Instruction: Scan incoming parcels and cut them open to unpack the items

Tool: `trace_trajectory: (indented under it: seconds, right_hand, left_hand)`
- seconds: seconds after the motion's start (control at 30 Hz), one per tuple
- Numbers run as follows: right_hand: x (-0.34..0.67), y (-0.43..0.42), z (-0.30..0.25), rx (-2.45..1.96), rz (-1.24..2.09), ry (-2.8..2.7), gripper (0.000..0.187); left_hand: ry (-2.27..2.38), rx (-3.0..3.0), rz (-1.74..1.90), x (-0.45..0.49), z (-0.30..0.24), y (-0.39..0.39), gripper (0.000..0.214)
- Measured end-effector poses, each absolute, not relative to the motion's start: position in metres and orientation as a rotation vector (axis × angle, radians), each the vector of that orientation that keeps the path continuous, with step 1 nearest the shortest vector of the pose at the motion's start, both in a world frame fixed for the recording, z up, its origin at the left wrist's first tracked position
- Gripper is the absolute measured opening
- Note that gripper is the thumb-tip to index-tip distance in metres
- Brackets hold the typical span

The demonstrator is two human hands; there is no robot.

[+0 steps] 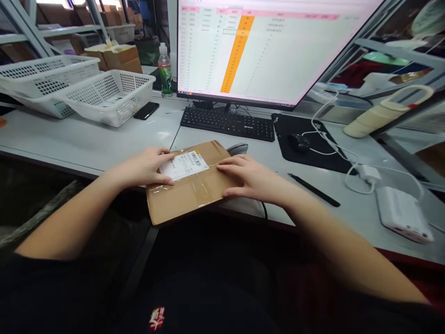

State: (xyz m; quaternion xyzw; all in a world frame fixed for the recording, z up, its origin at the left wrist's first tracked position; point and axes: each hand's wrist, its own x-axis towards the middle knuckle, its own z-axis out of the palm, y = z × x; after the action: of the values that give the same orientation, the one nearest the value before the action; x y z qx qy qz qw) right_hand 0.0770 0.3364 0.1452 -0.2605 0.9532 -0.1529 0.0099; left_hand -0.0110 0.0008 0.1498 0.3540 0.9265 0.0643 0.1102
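The bare left hand (151,169) and bare right hand (248,178) grip opposite sides of a flat brown cardboard parcel (194,190) with a white printed label (187,165), tilted at the pale grey bench's (139,137) front edge.

Box (189,197) brown, its label (184,167) white with black print and a patch of yellow. Screen (205,55) mostly white — a pink band across the top, an orange stripe down the middle. Baskets (135,99) white, pierced all over. Keyboard (225,123), mat (320,161), mouse (299,143) and pen (314,190) black. Bottle (165,76) green, flask (373,115) cream, bench (139,139) pale grey. Shirt (208,297) near-black — a red-and-white mark on it.
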Motion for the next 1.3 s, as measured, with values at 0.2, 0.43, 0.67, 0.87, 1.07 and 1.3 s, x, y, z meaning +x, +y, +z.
trace_trajectory:
  seconds: [0.2, 0.43, 0.67, 0.87, 1.07, 1.3]
  right_hand:
    - [0.058, 0.316, 0.166, -0.949, -0.047, 2.879, 0.084]
    - [0.045, 0.303, 0.169, -0.813, 0.085, 2.826, 0.093]
    - [0.047, 0.295, 0.174, -0.814, 0.217, 2.924, 0.098]
    - [0.097, 0.307, 0.166, -0.995, 0.261, 3.357, 0.053]
    - [0.181, 0.335, 0.1, -1.314, 0.033, 3.52, 0.035]
    - [0.208, 0.328, 0.038, -1.176, -0.155, 3.548, 0.067]
  left_hand:
    - [2.614, 1.085, -0.165, -0.01, 0.176, 0.02, 0.074]
    - [2.705, 1.12, -0.211, -0.009, 0.171, 0.024, 0.071]
    - [2.665, 1.176, -0.268, -0.009, 0.188, 0.024, 0.078]
    - [2.614, 1.139, -0.078, -0.02, 0.195, 0.013, 0.068]
    - [2.668, 1.122, -0.148, -0.014, 0.181, 0.014, 0.073]
    - [2.693, 1.134, 0.008, -0.012, 0.188, 0.007, 0.076]
